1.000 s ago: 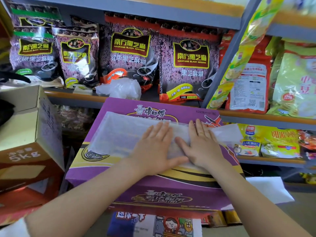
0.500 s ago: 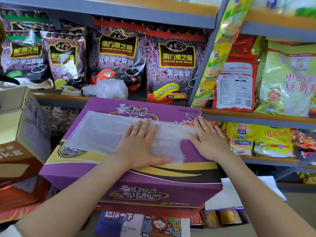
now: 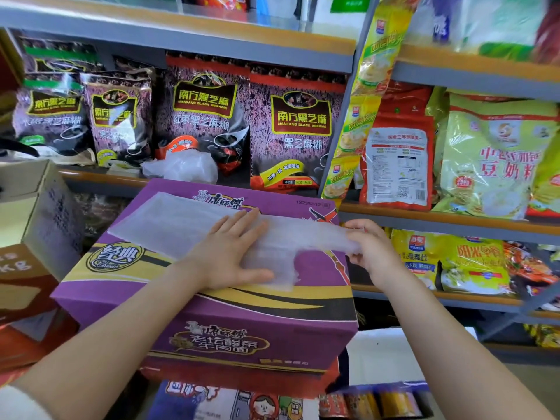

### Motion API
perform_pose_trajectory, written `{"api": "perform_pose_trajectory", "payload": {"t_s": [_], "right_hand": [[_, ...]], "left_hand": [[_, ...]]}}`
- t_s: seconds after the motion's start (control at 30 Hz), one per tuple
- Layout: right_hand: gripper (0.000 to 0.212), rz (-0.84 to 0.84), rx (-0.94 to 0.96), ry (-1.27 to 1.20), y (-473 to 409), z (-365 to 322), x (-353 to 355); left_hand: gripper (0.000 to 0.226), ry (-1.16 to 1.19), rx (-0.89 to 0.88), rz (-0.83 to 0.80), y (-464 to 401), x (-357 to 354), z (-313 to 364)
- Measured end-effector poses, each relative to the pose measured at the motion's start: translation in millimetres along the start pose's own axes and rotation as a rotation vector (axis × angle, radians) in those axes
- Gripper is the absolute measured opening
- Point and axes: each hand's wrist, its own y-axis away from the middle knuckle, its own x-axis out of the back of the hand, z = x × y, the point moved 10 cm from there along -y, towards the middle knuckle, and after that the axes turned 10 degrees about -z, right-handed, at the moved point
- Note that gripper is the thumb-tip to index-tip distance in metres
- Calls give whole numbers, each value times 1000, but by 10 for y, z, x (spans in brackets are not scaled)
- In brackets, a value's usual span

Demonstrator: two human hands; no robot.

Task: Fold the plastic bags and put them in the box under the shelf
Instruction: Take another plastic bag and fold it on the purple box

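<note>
A clear plastic bag (image 3: 169, 225) lies flattened in a long strip across the top of a purple noodle carton (image 3: 248, 338). My left hand (image 3: 233, 253) presses flat on the middle of the bag, fingers spread. My right hand (image 3: 368, 247) pinches the bag's right end at the carton's right edge and lifts it slightly. A second, crumpled clear plastic bag (image 3: 185, 166) sits on the shelf behind the carton.
Shelves (image 3: 454, 222) packed with sesame-paste packs and yellow and red food bags stand behind and to the right. An open brown cardboard box (image 3: 27, 213) is at the left. More boxes lie below the carton, with white sheets (image 3: 388, 356) on the floor.
My right hand slid from flat beside the left hand out to the bag's right end and took hold of it. The left hand stayed pressed on the bag.
</note>
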Motion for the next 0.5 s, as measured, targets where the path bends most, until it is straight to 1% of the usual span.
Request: {"api": "perform_pose_trajectory", "payload": {"t_s": [0.07,0.1,0.17,0.23,0.33,0.37,0.4,0.43,0.47,0.5], "right_hand": [[27,-66,23,-106,77,-36,-12],[26,-123,49,-127,141,-84,-46],[17,-239,90,-150,305,-180,-128],[17,-353,134,-170,459,-270,-196],[27,-546,211,-209,719,-421,-294],[26,-614,246,-223,800,-476,-323],[22,-679,291,-234,889,-541,-361],[25,-718,343,-232,953,-594,-374],[32,-722,383,-206,989,-628,-377],[36,-689,423,-156,997,-641,-355]], "left_hand": [[121,86,-63,48,47,45,173],[118,127,-101,52,60,40,285],[115,180,-146,54,78,47,508],[107,232,-161,92,72,101,692],[80,310,-143,148,92,194,876],[70,311,-134,158,96,179,919],[55,274,-150,175,119,163,995],[37,249,-163,190,151,143,1071],[30,272,-176,209,190,129,1120],[35,333,-182,229,226,125,1131]]}}
